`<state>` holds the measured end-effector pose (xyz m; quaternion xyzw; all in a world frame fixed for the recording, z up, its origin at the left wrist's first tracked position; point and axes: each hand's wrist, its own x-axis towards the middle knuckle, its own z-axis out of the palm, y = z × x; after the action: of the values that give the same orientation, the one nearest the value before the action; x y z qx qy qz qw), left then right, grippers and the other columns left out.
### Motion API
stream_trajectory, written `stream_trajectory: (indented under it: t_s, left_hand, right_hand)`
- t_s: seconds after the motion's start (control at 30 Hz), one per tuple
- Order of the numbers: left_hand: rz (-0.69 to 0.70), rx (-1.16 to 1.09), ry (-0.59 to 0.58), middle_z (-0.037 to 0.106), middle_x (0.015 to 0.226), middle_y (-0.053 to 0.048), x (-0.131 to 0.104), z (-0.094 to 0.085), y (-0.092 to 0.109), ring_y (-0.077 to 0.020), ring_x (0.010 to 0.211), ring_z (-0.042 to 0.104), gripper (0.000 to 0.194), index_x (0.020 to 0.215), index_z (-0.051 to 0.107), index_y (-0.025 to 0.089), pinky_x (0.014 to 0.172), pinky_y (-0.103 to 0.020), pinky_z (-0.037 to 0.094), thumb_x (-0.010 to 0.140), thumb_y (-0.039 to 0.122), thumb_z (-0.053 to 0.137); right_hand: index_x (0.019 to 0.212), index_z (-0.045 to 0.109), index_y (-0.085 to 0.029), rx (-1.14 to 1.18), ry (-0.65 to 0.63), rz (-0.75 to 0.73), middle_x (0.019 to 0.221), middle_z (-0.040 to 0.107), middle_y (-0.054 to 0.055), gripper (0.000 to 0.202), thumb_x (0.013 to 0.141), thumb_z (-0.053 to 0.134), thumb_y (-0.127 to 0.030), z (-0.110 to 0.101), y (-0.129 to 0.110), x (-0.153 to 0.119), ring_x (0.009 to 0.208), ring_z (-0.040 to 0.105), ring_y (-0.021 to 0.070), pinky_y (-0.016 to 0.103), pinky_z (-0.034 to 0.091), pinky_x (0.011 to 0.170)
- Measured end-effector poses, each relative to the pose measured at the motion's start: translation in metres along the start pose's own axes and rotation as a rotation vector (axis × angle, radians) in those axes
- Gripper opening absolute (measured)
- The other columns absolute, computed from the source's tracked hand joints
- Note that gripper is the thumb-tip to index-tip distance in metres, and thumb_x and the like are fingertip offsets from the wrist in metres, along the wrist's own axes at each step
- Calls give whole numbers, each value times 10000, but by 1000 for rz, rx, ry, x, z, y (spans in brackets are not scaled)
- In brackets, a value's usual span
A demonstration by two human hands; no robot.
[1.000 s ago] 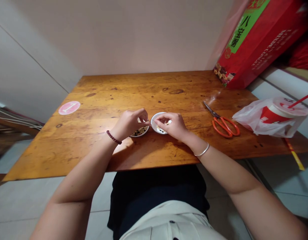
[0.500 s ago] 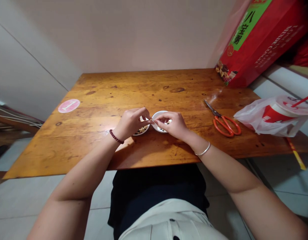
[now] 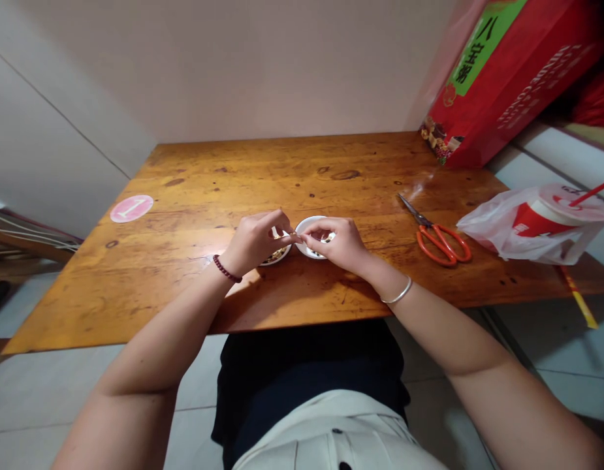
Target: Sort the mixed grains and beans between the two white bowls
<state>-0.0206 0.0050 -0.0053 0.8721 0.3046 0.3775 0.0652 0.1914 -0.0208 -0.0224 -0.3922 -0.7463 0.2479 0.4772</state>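
On my feed, the table (image 3: 194, 196) carries a left bowl (image 3: 281, 260) and a right bowl (image 3: 306, 226); a tiny piece (image 3: 294, 235) lies between both hands, its long axis unreadable; my left hand (image 3: 255, 240) pinches it; my right hand (image 3: 338, 245) presses its fingertips together, contents too small to tell.

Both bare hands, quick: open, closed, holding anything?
Left hand, maroon beaded bracelet: pinched closed on a tiny item, unidentifiable.
Right hand, smooth silvery bangle: pinched closed; anything held, unclear.
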Motion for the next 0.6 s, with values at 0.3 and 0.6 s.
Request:
stream_trajectory:
  t_s: [0.3, 0.6]
  left_hand:
    - [19, -17, 26, 652, 679, -3, 2, 0, 2, -81, 566, 582, 355, 791, 610, 164, 526, -186, 456, 845, 496, 722]
    - [30, -14, 25, 651, 680, -2, 1, 1, 1, -81, 566, 577, 337, 812, 617, 164, 534, -188, 459, 855, 484, 717]
  right_hand:
    - [767, 755, -194, -25, 5, 26, 769, 758, 23, 82, 801, 700, -245, -1, -2, 0, 640, 635, 133, 254, 491, 623]
    - [792, 761, -197, -18, -7, 35, 800, 766, 28, 104, 821, 693, -270, 0, 1, 0, 677, 654, 144, 267, 506, 655]
